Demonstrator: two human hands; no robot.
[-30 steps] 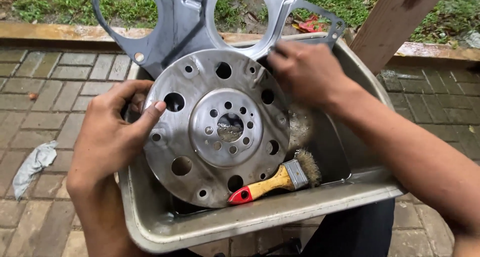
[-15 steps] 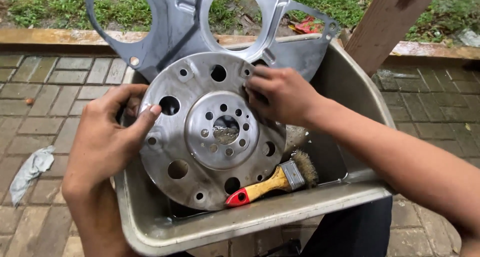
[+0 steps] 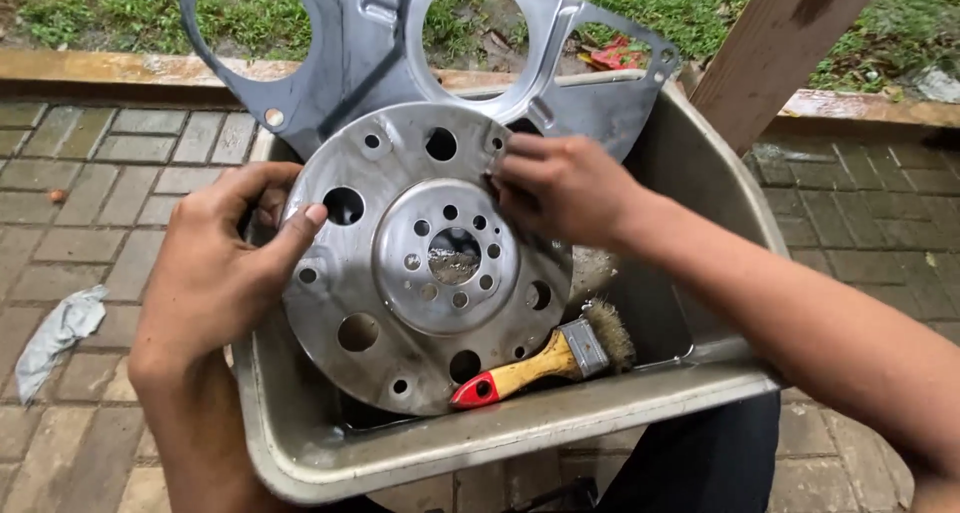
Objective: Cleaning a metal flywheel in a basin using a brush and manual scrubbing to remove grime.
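A round steel plate (image 3: 400,313) with a raised hub and several drilled holes stands tilted inside a grey metal tub (image 3: 520,433). My left hand (image 3: 225,268) grips its left rim, thumb lying on the face next to a large hole. My right hand (image 3: 560,188) presses on the plate's upper right face with fingers bent; whether anything is under them is hidden. A paintbrush (image 3: 545,358) with a yellow handle and red tip lies in the tub against the plate's lower right edge.
A thin grey metal gasket (image 3: 375,58) with large round openings leans at the tub's back. A wooden post (image 3: 775,43) rises at the right. The ground is brick paving, with a grey rag (image 3: 60,333) at the left and grass behind.
My right hand has slid from the plate's top right rim down onto its face. The plate has tipped slightly toward the left. My left hand keeps its grip.
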